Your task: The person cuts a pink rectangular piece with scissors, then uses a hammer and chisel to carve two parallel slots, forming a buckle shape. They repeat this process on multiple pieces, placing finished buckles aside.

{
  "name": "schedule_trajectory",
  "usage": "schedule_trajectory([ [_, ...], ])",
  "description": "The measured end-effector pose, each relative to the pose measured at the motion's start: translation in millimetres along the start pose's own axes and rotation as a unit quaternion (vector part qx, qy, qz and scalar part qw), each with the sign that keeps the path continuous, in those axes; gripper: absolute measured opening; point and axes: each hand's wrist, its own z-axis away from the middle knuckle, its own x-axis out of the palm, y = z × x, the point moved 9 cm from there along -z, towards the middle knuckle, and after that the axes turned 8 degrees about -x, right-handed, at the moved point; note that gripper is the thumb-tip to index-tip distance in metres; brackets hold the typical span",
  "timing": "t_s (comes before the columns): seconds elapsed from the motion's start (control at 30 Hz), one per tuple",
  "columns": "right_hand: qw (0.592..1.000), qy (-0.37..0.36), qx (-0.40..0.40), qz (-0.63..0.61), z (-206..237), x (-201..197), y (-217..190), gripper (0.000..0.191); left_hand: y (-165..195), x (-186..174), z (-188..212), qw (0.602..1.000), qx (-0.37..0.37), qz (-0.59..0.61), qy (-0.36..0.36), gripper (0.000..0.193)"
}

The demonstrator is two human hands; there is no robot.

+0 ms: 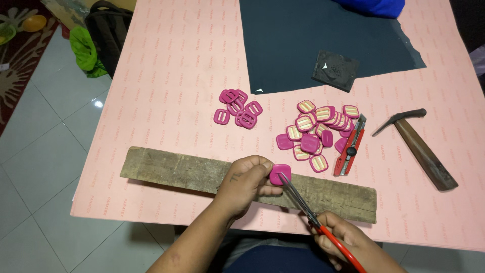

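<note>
Here, the left hand (247,182) is pinching a pink buckle (279,174) on the plank (172,169), at nine o'clock from the cutter (350,146), while the right hand (348,242) is gripping scissors (303,202) whose tips, slipping off the plastic, could be jabbing the fingers.

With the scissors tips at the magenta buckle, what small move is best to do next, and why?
Probably close the scissors gently while the left hand keeps the magenta buckle pressed on the wooden plank. The blade tips already touch the buckle's face, and the right hand grips the red handles, so a short snip seems next.
</note>
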Motion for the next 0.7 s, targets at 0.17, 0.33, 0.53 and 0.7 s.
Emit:
schedule_trajectory([
  [0.17, 0.988, 0.050, -0.081, 0.122, -0.2, -11.0, -12.9, 0.024, -3.5, 3.3, -1.0, 0.998, -0.021, -0.055, 0.013, 0.027],
  [0.33, 0.978, 0.100, -0.057, 0.174, 1.2, -23.0, -5.1, 0.020, 0.1, 5.0, 0.3, 0.997, -0.024, -0.068, 0.021, 0.028],
  [0.53, 0.974, 0.087, -0.107, 0.179, -2.1, -22.9, -5.6, 0.024, 1.8, 5.0, 1.7, 0.997, -0.019, -0.072, 0.026, 0.027],
  [0.7, 0.971, 0.099, -0.082, 0.203, -1.8, -27.0, -1.9, 0.023, 1.6, 4.3, 1.2, 0.996, -0.021, -0.081, 0.035, 0.027],
])
